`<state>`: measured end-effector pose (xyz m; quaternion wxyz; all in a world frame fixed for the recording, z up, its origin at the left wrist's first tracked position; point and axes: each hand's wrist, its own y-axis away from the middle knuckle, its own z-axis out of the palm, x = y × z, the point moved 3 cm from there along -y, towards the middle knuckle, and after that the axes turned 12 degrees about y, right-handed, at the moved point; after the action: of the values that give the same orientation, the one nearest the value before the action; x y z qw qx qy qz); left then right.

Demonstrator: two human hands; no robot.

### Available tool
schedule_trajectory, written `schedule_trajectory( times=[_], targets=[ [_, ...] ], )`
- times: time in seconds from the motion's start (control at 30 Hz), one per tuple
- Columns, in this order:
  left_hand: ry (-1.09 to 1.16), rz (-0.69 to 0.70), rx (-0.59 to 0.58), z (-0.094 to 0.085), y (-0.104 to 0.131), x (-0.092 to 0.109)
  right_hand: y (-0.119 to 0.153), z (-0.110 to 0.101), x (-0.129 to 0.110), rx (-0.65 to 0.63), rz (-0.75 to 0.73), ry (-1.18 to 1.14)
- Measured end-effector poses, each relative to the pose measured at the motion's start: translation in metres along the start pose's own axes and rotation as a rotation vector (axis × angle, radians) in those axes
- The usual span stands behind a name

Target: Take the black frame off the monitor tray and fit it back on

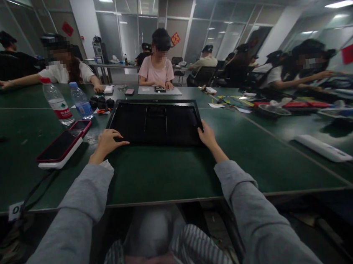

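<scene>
Black tray, likely light but stiff, best held by side rims, lies inside the table's near edge, right hand gripping, left hand unclear.

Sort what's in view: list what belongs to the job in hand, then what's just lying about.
In hand:
- black tray-like panel
- left hand, at its near-left corner
- right hand, holding its right side

Apparently just lying about:
- red-capped bottle
- blue-capped bottle
- red-edged phone
- long white object, far right
</scene>
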<state>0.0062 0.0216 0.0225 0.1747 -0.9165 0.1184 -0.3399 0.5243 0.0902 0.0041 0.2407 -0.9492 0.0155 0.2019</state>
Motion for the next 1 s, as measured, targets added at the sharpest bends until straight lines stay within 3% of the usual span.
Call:
schedule_trajectory(
  times=[0.7, 0.83, 0.93, 1.0],
  targets=[
    [-0.002, -0.018, -0.032, 0.0, 0.002, 0.002, 0.011, 0.0, -0.002, -0.015, 0.06, -0.098],
    [0.022, -0.075, 0.127, -0.001, 0.0, -0.001, 0.011, 0.002, 0.0, -0.03, 0.083, -0.078],
    [0.062, -0.203, 0.315, -0.003, -0.002, -0.01, 0.009, 0.001, 0.006, -0.021, 0.12, -0.121],
    [0.125, -0.305, 0.361, -0.004, -0.004, -0.017, 0.007, 0.0, 0.012, -0.015, 0.157, -0.155]
  ],
)
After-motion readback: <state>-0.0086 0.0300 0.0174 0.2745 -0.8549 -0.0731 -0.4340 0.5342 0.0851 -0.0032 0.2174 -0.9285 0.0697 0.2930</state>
